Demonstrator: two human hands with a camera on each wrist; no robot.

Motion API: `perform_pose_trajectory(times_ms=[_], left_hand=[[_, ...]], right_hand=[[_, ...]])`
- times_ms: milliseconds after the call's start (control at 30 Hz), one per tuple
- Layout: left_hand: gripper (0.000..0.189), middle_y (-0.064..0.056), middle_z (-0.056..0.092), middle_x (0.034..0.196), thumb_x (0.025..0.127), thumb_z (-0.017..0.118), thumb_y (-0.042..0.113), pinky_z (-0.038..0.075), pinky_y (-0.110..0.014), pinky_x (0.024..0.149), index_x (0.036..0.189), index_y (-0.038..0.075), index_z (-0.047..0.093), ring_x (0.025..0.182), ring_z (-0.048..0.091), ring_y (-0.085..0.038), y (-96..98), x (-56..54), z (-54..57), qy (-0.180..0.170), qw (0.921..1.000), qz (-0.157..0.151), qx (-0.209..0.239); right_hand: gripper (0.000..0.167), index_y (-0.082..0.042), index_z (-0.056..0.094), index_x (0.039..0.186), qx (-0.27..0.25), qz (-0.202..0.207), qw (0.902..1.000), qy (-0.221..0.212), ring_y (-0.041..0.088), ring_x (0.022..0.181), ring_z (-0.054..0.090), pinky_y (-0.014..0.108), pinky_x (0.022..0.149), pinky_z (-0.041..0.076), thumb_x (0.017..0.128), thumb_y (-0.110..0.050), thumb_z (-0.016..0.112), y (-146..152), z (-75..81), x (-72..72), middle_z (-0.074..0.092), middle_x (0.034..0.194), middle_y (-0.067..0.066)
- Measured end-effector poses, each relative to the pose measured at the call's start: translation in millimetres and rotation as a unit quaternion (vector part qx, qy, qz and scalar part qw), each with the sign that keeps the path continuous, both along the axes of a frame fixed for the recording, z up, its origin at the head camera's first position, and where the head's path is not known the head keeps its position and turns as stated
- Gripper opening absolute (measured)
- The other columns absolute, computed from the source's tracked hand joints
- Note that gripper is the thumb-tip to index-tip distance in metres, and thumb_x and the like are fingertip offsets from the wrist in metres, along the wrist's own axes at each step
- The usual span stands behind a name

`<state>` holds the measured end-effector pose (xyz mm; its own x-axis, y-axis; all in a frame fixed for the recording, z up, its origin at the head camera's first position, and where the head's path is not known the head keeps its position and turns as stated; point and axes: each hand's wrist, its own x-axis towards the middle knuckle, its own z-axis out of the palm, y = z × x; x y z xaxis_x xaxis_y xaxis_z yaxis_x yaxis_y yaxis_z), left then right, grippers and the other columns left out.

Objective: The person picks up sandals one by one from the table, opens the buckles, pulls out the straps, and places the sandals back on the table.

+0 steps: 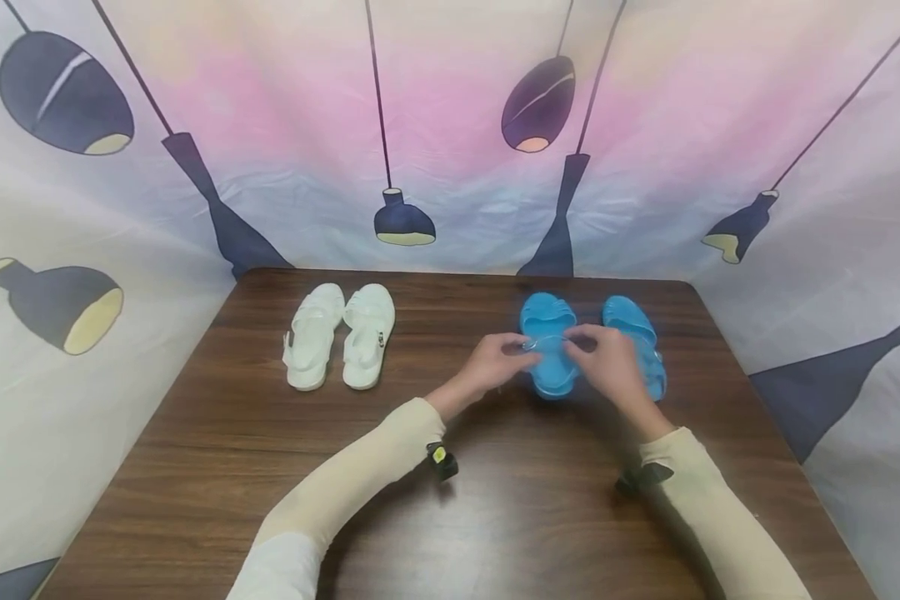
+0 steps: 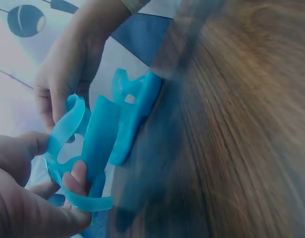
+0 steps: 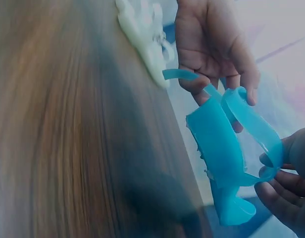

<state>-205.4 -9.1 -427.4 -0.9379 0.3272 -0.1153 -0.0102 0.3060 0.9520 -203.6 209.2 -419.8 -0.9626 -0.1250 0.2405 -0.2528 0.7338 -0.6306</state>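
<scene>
Both hands work at the ankle strap (image 3: 259, 131) of a blue sandal (image 1: 553, 379) on the right half of the table. My left hand (image 1: 495, 360) pinches the strap at the sandal's left side, thumb on top and fingers beneath. A loose strap end (image 2: 90, 203) sticks out past its fingers in the left wrist view. From the other side, my right hand (image 1: 609, 360) pinches the strap between thumb and fingers, as the right wrist view shows. The second blue sandal (image 1: 633, 321) lies just right of it, partly behind the right hand.
A pair of white sandals, the left one (image 1: 311, 333) and the right one (image 1: 367, 333), sits at the back left of the brown wooden table (image 1: 465, 533). Behind the table hangs a cloth backdrop (image 1: 465, 125) printed with lamps. Each wrist wears a small dark camera.
</scene>
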Motion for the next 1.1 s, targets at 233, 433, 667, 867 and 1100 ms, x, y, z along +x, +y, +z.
perform_pose_trajectory(times_ms=[233, 433, 667, 867, 1100], left_hand=[[0.049, -0.009, 0.067, 0.132, 0.095, 0.073, 0.035, 0.056, -0.041, 0.096, 0.135, 0.009, 0.065, 0.12, 0.065, -0.026, -40.4, 23.6, 5.2, 0.011, 0.9998, 0.007, -0.015], [0.048, -0.011, 0.066, 0.134, 0.096, 0.073, 0.034, 0.055, -0.044, 0.098, 0.135, 0.008, 0.065, 0.123, 0.063, -0.03, -70.3, 43.5, 5.8, 0.006, 0.9995, 0.016, -0.025], [0.047, -0.013, 0.066, 0.133, 0.095, 0.074, 0.031, 0.056, -0.043, 0.096, 0.134, 0.006, 0.066, 0.12, 0.065, -0.03, -93.7, 59.9, 2.5, -0.003, 0.9989, 0.033, -0.034], [0.046, -0.016, 0.067, 0.131, 0.096, 0.074, 0.029, 0.058, -0.042, 0.092, 0.133, 0.004, 0.066, 0.11, 0.07, -0.027, -104.2, 73.2, 0.7, -0.019, 0.9991, 0.025, -0.029], [0.046, -0.013, 0.073, 0.118, 0.095, 0.074, 0.031, 0.059, -0.036, 0.078, 0.131, 0.003, 0.067, 0.096, 0.073, -0.025, -111.7, 81.7, -3.3, -0.026, 0.9988, 0.014, -0.04]], right_hand=[[0.023, -0.009, 0.076, 0.114, -0.047, 0.03, 0.9983, -0.02, 0.027, 0.09, 0.074, 0.044, 0.074, 0.062, 0.094, -0.02, 0.077, -30.1, 0.5, 12.7, 0.076, 0.11, 0.011], [0.022, -0.01, 0.077, 0.111, -0.082, 0.071, 0.9938, -0.025, 0.024, 0.093, 0.074, 0.042, 0.079, 0.062, 0.091, -0.019, 0.08, -53.2, -4.3, 24.0, 0.077, 0.105, 0.007], [0.021, -0.011, 0.078, 0.109, -0.105, 0.111, 0.9874, -0.039, 0.018, 0.091, 0.073, 0.038, 0.08, 0.062, 0.089, -0.018, 0.081, -72.4, -11.6, 33.3, 0.077, 0.103, 0.004], [0.022, -0.012, 0.078, 0.109, -0.117, 0.126, 0.9837, -0.053, 0.014, 0.088, 0.072, 0.033, 0.079, 0.062, 0.089, -0.02, 0.082, -79.2, -19.1, 43.3, 0.077, 0.101, 0.002], [0.022, -0.013, 0.078, 0.11, -0.12, 0.132, 0.98, -0.088, 0.011, 0.085, 0.07, 0.028, 0.076, 0.061, 0.089, -0.02, 0.082, -84.1, -22.7, 53.9, 0.075, 0.096, -0.001]])
